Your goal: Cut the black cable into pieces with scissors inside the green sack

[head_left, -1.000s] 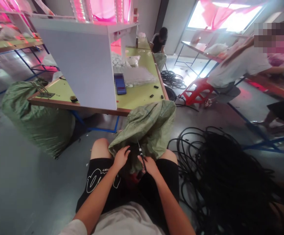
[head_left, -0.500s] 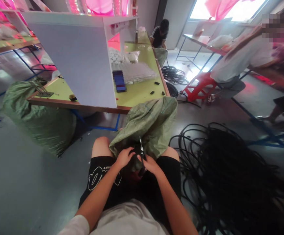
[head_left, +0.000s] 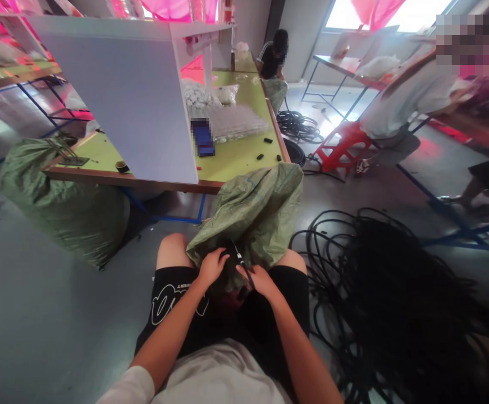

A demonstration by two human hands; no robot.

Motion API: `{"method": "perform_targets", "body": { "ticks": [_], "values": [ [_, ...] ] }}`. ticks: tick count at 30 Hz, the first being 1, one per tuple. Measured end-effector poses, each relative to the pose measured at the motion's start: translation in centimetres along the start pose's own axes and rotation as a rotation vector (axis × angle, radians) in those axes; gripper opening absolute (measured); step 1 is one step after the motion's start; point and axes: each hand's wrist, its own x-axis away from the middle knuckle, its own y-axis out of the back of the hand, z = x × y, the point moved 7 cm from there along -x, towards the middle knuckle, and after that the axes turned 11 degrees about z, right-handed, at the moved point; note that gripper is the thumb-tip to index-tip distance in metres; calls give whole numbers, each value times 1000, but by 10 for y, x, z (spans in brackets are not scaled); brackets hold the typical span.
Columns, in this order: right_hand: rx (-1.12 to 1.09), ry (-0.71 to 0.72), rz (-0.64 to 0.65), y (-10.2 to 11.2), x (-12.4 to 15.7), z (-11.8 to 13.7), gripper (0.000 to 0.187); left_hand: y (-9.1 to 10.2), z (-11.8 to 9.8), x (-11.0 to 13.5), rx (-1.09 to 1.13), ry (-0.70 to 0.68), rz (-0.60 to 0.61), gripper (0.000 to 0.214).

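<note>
A green woven sack drapes between my knees and leans on the table edge, its dark mouth facing me. My right hand is closed around a thin black cable-like piece with a white band and a shiny thin tip. The tip points up and away, over the sack's opening. My left hand is just to the left at the sack's mouth, fingers bent together against something dark. What those fingers hold, if anything, is lost in the shadow.
A large heap of black cable lies on the floor at right. Ahead, the yellow table carries a white panel, a blurred phone and small black pieces. A full green sack stands left. A co-worker sits on a red stool.
The cable-like piece in my right hand has tilted, its tip swinging left. My left hand has risen slightly, and its fingers have drawn closer together. The whole view has shifted a little.
</note>
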Motion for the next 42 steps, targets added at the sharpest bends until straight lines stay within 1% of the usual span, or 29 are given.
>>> {"method": "perform_targets", "body": {
  "ticks": [3,5,7,9,13,16,18,21,25,27,29,31,33,35,37,39,42],
  "values": [
    [55,-17,-64,4,0,0,65,3,1,0,16,20,-18,33],
    [95,31,-96,4,-2,4,61,6,1,0,28,18,-39,33],
    [106,109,-111,4,-3,9,56,7,-2,0,21,-20,-37,32],
    [116,139,-112,3,-2,12,56,8,-5,0,2,-63,-27,31],
    [153,84,-63,2,1,11,64,8,-3,1,-18,-45,-42,32],
    [157,70,-99,4,3,11,64,9,-3,1,-12,-48,-48,32],
    [154,112,-123,3,1,13,60,11,-5,0,13,-89,-36,32],
    [181,164,-106,0,0,15,57,15,-8,0,64,-145,-15,30],
    [307,111,-182,3,6,16,61,17,-7,4,129,-126,43,30],
    [319,102,-226,4,10,19,58,16,-7,5,168,-127,63,31],
    [289,100,-251,3,13,23,53,19,-5,6,182,-117,7,32],
    [259,132,-246,1,13,29,49,26,-2,6,180,-84,-92,33],
    [280,164,-251,0,15,35,46,33,-1,6,175,-65,-145,31],
    [343,150,-260,0,17,37,47,36,-4,6,177,-84,-135,29],
    [392,103,-240,-2,18,36,49,38,-8,5,187,-115,-117,30],
    [390,80,-212,-5,19,34,51,40,-10,5,206,-110,-129,31],
    [326,101,-205,-8,19,35,49,37,-7,4,208,-81,-137,33]
  ]
}}
